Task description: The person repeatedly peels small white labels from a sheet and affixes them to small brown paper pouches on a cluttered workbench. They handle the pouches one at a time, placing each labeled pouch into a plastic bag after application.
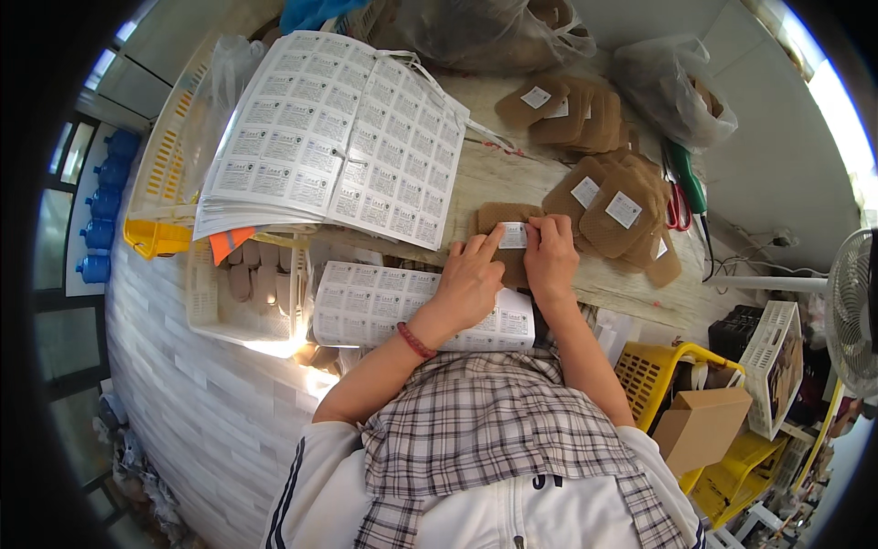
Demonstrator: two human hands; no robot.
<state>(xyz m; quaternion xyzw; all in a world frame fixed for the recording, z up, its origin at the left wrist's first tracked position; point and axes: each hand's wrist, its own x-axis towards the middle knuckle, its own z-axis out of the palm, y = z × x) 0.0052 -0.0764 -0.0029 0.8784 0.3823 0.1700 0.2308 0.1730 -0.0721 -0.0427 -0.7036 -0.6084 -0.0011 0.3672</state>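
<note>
A small white printed label (514, 236) lies on a brown textured pad (497, 213) in front of me. My left hand (468, 285) reaches in from the left with its forefinger stretched out onto the label's left edge. At the label's right edge, the fingers of my right hand (552, 261) are pressed together on it. Below my left hand, a sheet of printed labels (366, 302) lies across my lap by the table's edge. To the right are piled several brown pads (608, 206) with white labels on them.
A thick stack of label sheets (338, 137) rests over a yellow basket (165, 146) at left. More labelled pads (585, 114) lie farther back. Plastic bags (672, 87), red-handled scissors (678, 209) and a green-handled tool (686, 174) are at right, near a fan (851, 311).
</note>
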